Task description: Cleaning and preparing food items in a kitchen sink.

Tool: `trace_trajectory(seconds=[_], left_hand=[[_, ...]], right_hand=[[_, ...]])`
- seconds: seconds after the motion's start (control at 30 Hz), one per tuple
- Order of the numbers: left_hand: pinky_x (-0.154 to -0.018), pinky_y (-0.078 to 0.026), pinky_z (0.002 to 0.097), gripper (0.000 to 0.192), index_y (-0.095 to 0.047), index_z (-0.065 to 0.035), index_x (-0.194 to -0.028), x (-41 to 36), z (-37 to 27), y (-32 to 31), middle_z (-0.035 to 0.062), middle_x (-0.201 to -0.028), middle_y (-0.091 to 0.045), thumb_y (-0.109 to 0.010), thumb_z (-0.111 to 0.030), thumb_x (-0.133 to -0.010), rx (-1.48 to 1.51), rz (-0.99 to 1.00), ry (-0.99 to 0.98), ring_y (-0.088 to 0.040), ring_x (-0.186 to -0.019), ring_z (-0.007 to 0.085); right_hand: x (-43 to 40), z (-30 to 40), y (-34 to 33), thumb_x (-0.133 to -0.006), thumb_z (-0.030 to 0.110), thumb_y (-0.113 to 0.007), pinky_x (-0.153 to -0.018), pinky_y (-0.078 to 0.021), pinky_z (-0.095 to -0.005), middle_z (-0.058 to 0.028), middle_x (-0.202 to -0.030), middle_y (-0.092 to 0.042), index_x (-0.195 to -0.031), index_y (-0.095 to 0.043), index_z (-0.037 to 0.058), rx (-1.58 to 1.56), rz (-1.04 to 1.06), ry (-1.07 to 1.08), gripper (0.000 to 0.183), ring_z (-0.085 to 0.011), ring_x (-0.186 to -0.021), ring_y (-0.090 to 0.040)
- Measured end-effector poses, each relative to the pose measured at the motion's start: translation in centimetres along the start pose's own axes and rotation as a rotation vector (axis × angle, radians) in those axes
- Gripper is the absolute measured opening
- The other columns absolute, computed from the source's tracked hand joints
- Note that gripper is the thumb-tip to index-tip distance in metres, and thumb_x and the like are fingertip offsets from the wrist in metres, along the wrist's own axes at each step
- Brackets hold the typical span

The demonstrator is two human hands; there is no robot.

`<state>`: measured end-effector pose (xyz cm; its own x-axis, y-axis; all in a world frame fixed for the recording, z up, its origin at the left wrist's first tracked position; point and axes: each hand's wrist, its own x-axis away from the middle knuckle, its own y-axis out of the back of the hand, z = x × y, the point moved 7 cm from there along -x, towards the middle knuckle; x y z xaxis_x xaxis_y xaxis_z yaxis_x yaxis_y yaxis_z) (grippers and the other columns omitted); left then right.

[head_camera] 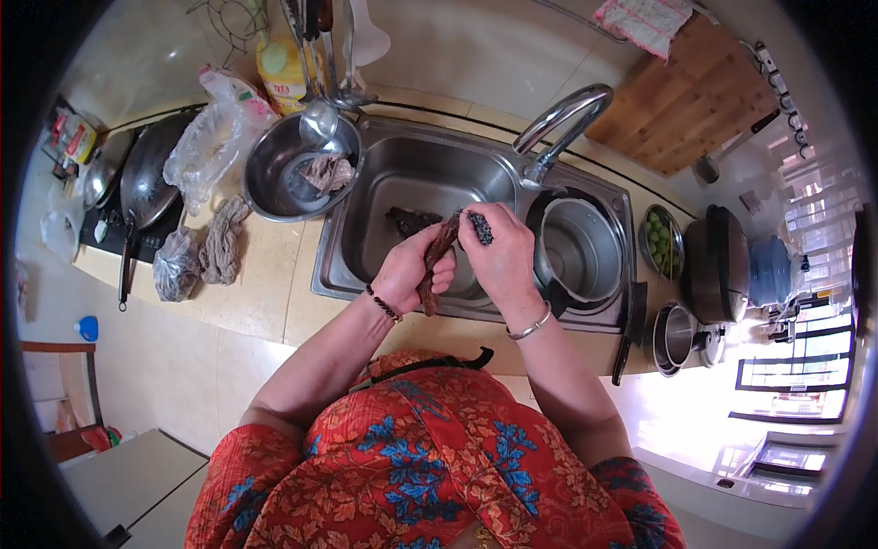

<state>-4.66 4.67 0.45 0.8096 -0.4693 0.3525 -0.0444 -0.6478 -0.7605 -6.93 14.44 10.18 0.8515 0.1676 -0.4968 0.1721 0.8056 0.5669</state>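
Observation:
Over the front part of a steel sink basin (439, 154), my left hand (411, 267) is closed around a long, dark reddish-brown piece that looks like dried or cured meat (439, 254). My right hand (499, 250) grips a dark metal-wire scouring pad (481, 228) at the upper end of that piece. Another dark brown piece (411, 221) lies in the basin beyond my left hand. A chrome faucet (569, 127) curves above the sink's back edge. In the right basin stands a round metal pot (583, 250).
Left of the sink are a steel bowl (257, 195) holding a cloth and ladle, plastic bags (212, 151), a grey rag (225, 240) and a wok (154, 171). A cleaver (631, 329) lies at the sink's right edge, near a bowl of green fruit (660, 240) and small pots (675, 336).

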Motion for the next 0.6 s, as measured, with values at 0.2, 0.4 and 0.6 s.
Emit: trace_trajectory(seconds=[0.2, 0.4, 0.6], left_hand=[[-0.046, -0.031, 0.0240, 0.035, -0.048, -0.0090, -0.083, 0.5, -0.6, 0.3, -0.0002, -0.059, -0.038, -0.031, -0.033, -0.101, 0.018, -0.135, -0.021, -0.036, -0.051, 0.0101], [-0.047, -0.031, 0.0241, 0.032, -0.050, -0.0108, -0.088, 0.1, -0.1, 0.1, -0.0010, -0.060, -0.040, -0.031, -0.033, -0.102, 0.107, 0.056, 0.017, -0.036, -0.052, 0.0098], [-0.047, -0.031, 0.0239, 0.035, -0.047, -0.0112, -0.083, 0.4, 0.0, -0.2, -0.0013, -0.060, -0.038, -0.030, -0.035, -0.102, -0.045, -0.079, -0.003, -0.035, -0.053, 0.0106]], right_hand=[[2.1, 0.9, -1.5, -0.078, 0.010, -0.068, -0.065, -0.0523, -0.0353, -0.0112, -0.085, -0.065, -0.089, -0.064, 0.0053, -0.130, 0.163, -0.011, 0.012, -0.0300, -0.073, -0.065], [0.5, 1.1, 0.2, -0.078, 0.010, -0.068, -0.065, -0.0522, -0.0354, -0.0105, -0.081, -0.064, -0.089, -0.064, 0.0054, -0.140, 0.110, -0.066, 0.012, -0.0301, -0.074, -0.065], [1.0, 0.8, -0.8, -0.078, 0.011, -0.067, -0.066, -0.0519, -0.0357, -0.0107, -0.083, -0.064, -0.087, -0.064, 0.0048, -0.111, 0.186, -0.028, 0.011, -0.0303, -0.074, -0.064]])
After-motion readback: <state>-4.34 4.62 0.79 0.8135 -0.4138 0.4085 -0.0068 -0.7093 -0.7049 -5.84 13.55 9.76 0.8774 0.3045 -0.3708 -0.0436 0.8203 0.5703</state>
